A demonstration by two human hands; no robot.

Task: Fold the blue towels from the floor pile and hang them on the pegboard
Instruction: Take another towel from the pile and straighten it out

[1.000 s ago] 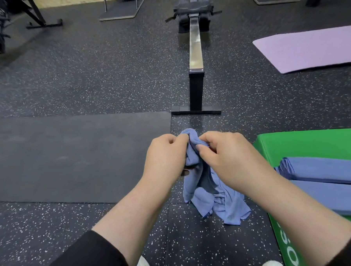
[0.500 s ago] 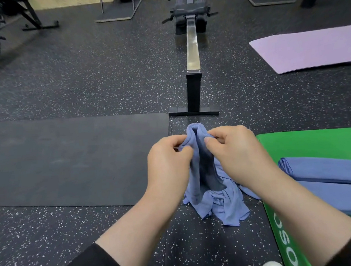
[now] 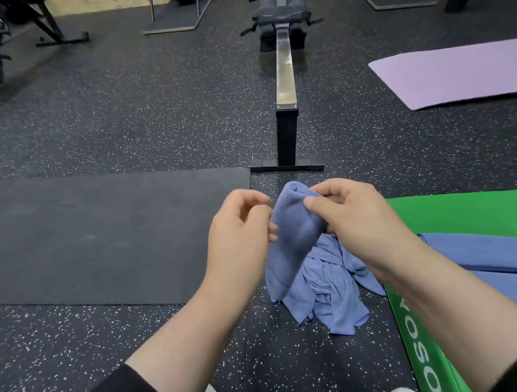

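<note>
Hands pulling a crumpled blue towel up off the floor

The right hand (image 3: 354,220) pinches the top edge of the towel (image 3: 298,226) between thumb and fingers and holds it up. The left hand (image 3: 241,232) gripped the cloth a moment ago; now its fingers are curled loosely beside it and only the tips touch. The towel is more stretched out than before, but its bottom is bunched on the floor (image 3: 128,127). So I think the left hand is looking for a corner to open it flat. Two folded towels (image 3: 488,252) lie on the green mat (image 3: 461,212). No pegboard shows.
</note>
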